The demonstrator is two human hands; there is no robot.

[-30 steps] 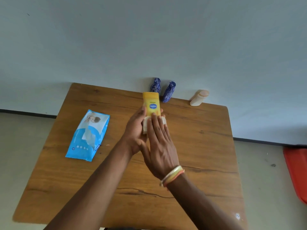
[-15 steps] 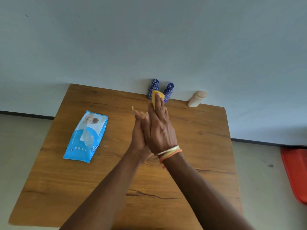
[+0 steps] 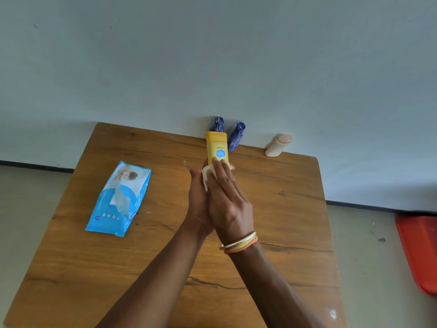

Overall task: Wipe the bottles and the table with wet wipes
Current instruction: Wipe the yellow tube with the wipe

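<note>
Over the middle of a wooden desk [image 3: 283, 209], the left grip [image 3: 197, 200] wraps the lower end of one yellow bottle [image 3: 217, 147] with a blue label. The right grip [image 3: 227, 202], fingers straight, presses one white wet wipe [image 3: 206, 176] flat against the bottle's front. One blue wipes pack [image 3: 119, 200] lies to the left. At the far edge stand two dark blue bottles [image 3: 236, 137] and one beige bottle [image 3: 277, 145].
</note>
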